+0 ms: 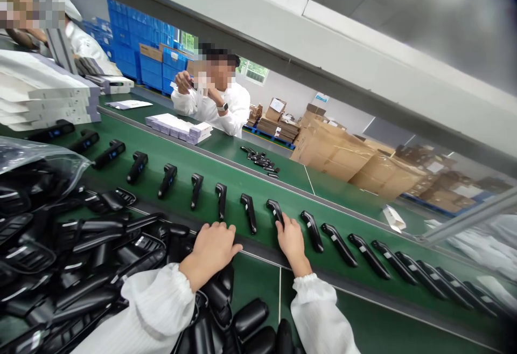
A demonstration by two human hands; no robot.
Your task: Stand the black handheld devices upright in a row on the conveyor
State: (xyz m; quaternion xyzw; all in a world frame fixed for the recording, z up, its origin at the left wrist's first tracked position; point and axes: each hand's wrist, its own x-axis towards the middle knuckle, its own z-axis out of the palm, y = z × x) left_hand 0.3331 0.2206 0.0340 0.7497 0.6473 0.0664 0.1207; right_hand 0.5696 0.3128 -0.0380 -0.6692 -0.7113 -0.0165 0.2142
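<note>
A row of black angled devices [311,231] lies spaced out along the green belt [234,181]. My right hand [291,240] has its fingers at the lower end of one black device [274,208], pinching it against the belt. My left hand [214,249] rests palm down on the belt's near edge, thumb spread from the fingers, and nothing shows in it. Below and left of it lies a big pile of black plastic shells [100,262], partly under my left forearm. Several devices at the belt's left end show small lit displays.
A clear plastic bag [44,160] and stacked white boxes [44,90] stand at left. Across the belt a person in white [238,106] raises both hands, near a row of small boxes [177,127]. Small black parts [260,159] lie on the far table. A metal beam crosses above.
</note>
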